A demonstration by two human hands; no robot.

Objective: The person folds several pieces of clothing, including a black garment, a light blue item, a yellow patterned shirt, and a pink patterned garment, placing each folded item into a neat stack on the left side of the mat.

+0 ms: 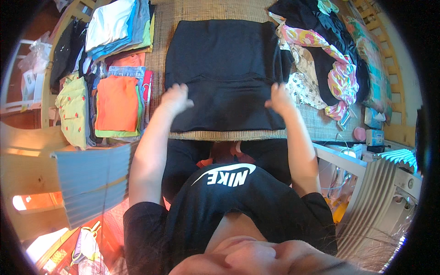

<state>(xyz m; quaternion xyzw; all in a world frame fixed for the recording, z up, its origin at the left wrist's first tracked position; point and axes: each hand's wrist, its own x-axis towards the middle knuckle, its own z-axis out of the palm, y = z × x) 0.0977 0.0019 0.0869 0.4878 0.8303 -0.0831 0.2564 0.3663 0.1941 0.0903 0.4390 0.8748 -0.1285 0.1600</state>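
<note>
A black garment (223, 51), flat with its near part folded over, lies on the woven mat (213, 8) in front of me. Over its left edge is my left hand (177, 98), fingers apart and pointing away from me. My right hand (280, 98) is at the garment's right edge, also with the thumb spread inward. Neither hand has cloth plainly gripped; whether the fingertips press on the fabric cannot be told. A crosswise fold or seam runs between the two hands.
Folded clothes stand in stacks at left, including an orange piece (117, 103), a white one (106, 31) and a light green one (73, 110). At right lie a twisted pink patterned cloth (343, 82), dark garments (330, 27) and tissue packs (374, 137). Wooden bed rails (395, 86) border the mat.
</note>
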